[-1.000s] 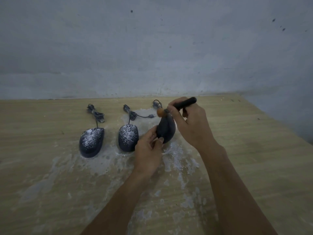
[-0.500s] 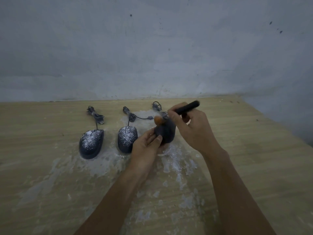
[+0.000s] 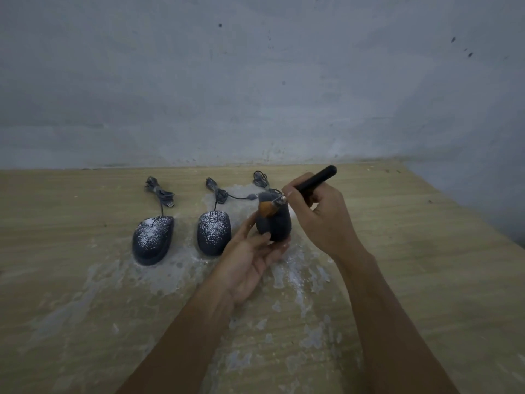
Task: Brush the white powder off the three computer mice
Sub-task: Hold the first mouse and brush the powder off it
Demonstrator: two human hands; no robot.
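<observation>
Near worktop back edge, right mouse tipped up, left hand fingers curled round its base. Right hand pinches brush, bristles at mouse nose. Risk: loose hold, mouse slips into powder, redusted. Left mouse, middle mouse speckled white.

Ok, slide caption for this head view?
Left hand holds one mouse, brush in right hand sweeps it; two powdered mice wait beside.
</observation>
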